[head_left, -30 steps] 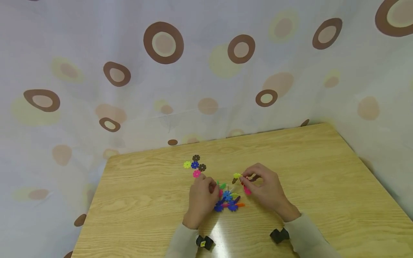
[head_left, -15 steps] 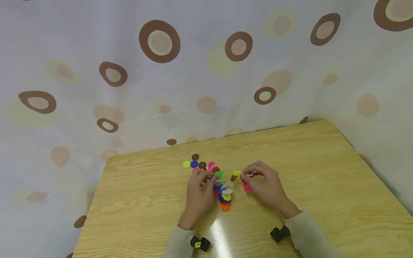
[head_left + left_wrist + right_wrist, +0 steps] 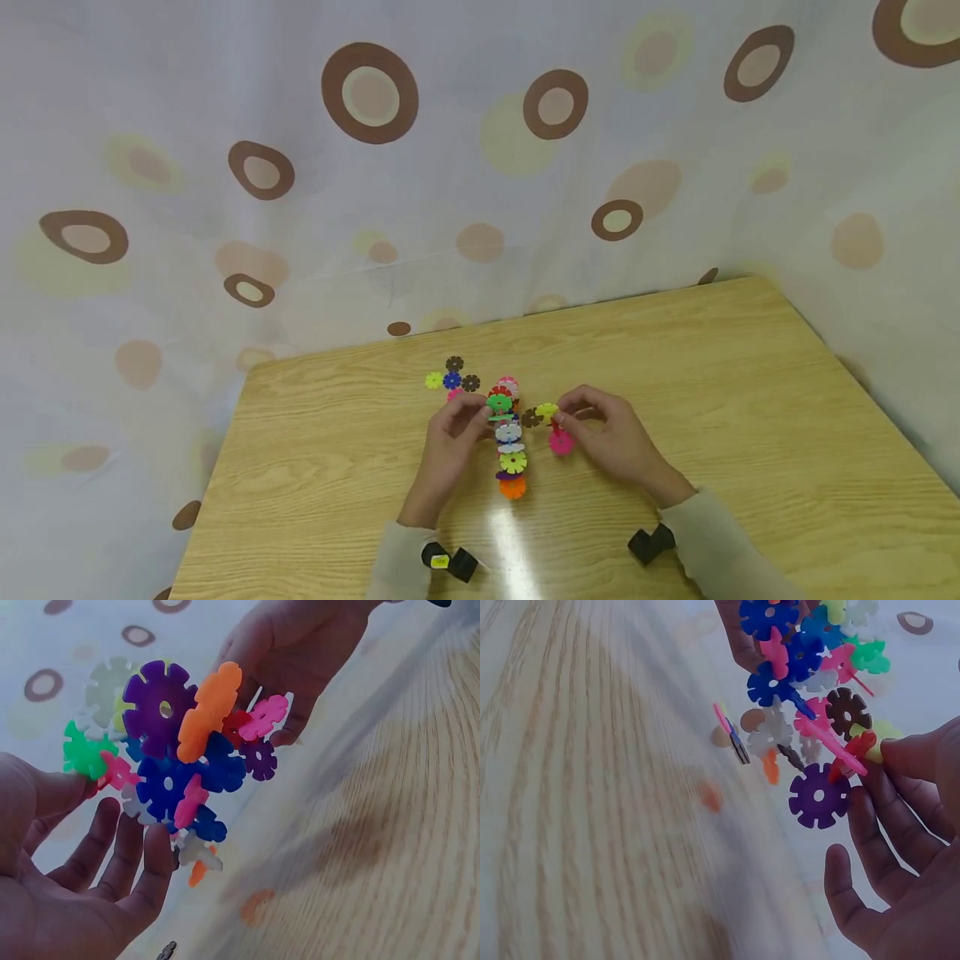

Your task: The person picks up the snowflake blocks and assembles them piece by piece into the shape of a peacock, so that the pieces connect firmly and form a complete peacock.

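My left hand [image 3: 450, 446] pinches a long cluster of interlocked plastic snowflake discs [image 3: 512, 462] by a green disc [image 3: 84, 756] between thumb and finger. White, yellow, purple, orange, blue and pink discs make up that cluster; it stands lengthwise in the head view. Just to its right, my right hand [image 3: 611, 437] pinches a smaller joined piece by its yellow disc [image 3: 547, 411]. Brown, red and pink discs [image 3: 561, 442] branch from this piece, and a purple disc [image 3: 804, 799] shows in the right wrist view. A narrow gap separates the two pieces in the head view.
Behind the left hand, a flat group of discs lies on the wooden table [image 3: 337, 458]: two brown, a yellow [image 3: 434, 381], a blue and a partly hidden pink one. A patterned curtain [image 3: 450, 183] rises behind the table's back edge.
The left hand has shifted left and turned the large cluster from lying crosswise to standing lengthwise, its green disc now facing up. The right hand has tilted its small piece slightly, bringing it nearer the cluster.
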